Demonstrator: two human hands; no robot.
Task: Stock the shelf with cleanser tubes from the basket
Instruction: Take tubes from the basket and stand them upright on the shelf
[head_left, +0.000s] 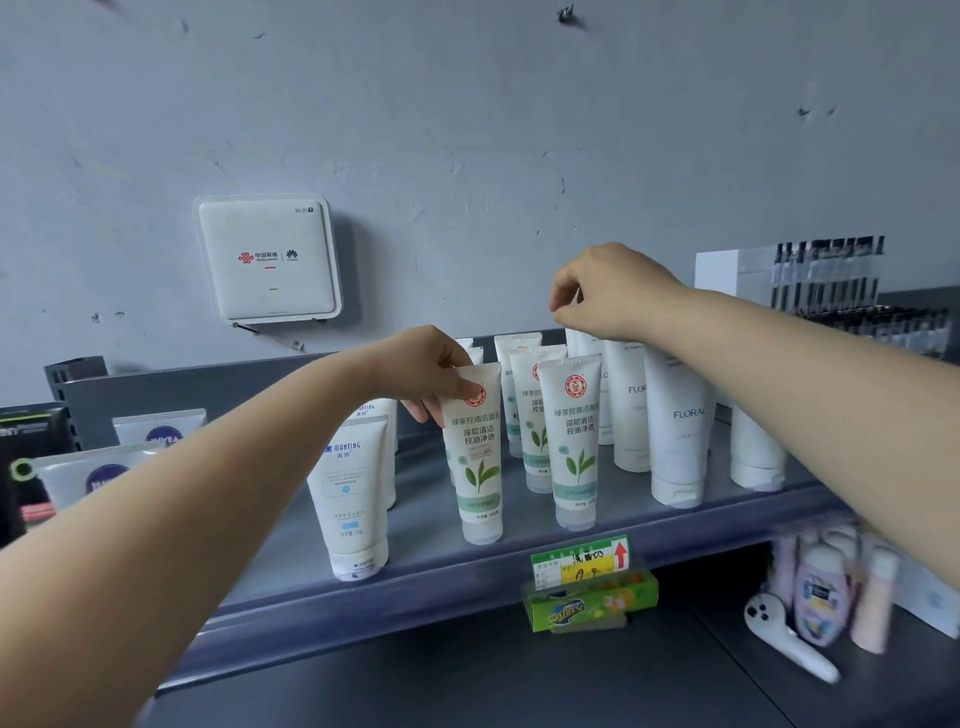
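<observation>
Several white cleanser tubes with a green leaf print stand cap-down on the grey shelf (447, 566). My left hand (431, 374) grips the crimped top of the front-left green-leaf tube (478, 457), which stands upright on the shelf. My right hand (608, 296) hovers above the rear tubes with fingers curled toward the thumb; whether it holds anything cannot be told. A second green-leaf tube (574, 447) stands just right of the gripped one. The basket is out of view.
Plain white FLORAL tubes (675, 431) stand to the right, a MANTING tube (353, 499) to the left, NIVEA packs (156, 431) at far left. A WiFi box (267, 260) hangs on the wall. A price tag (579, 564), green box and small items sit below.
</observation>
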